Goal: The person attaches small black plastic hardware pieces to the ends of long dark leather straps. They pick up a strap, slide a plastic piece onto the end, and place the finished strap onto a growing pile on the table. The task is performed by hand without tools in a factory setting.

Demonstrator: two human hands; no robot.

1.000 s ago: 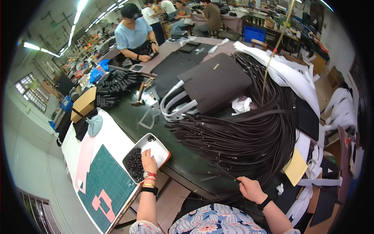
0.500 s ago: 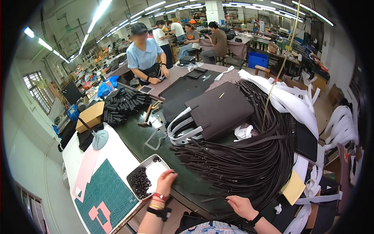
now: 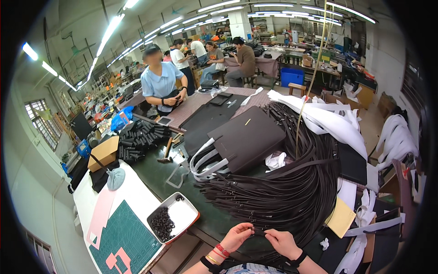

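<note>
- The left hand (image 3: 236,236) and the right hand (image 3: 283,242) sit at 6 o'clock in the view, close together, fingertips facing each other.
- Both hands pinch one black strap (image 3: 260,232) between them; it runs across the gap from thumb to thumb, so each hand is closed on it.
- The left wrist wears red and yellow bands; the right wrist wears a dark band.
- The strap is the near end of a big heap of black straps (image 3: 292,182), which spreads from the hands toward 1 o'clock over the dark table (image 3: 150,166).
- A tray (image 3: 185,213) lies at 9 o'clock from the left hand, near it but apart; black rings (image 3: 163,223) fill its left half.
- A green cutting mat (image 3: 121,233) lies beyond the tray, at 8 o'clock in the view, with pink cut pieces on it.
- A dark bag (image 3: 248,139) with white handles lies flat at 12 o'clock from the hands, behind the heap.
- A hammer (image 3: 165,153) rests at 10 o'clock from the bag, just beside a stack of black rolled pieces (image 3: 139,137).
- White strips (image 3: 328,118) pile at 2 o'clock, touching the heap's far edge.
- A person in a light blue shirt (image 3: 160,86) stands at 11 o'clock, at the table's far end.
- More people sit at benches at 12 o'clock, well apart.
</note>
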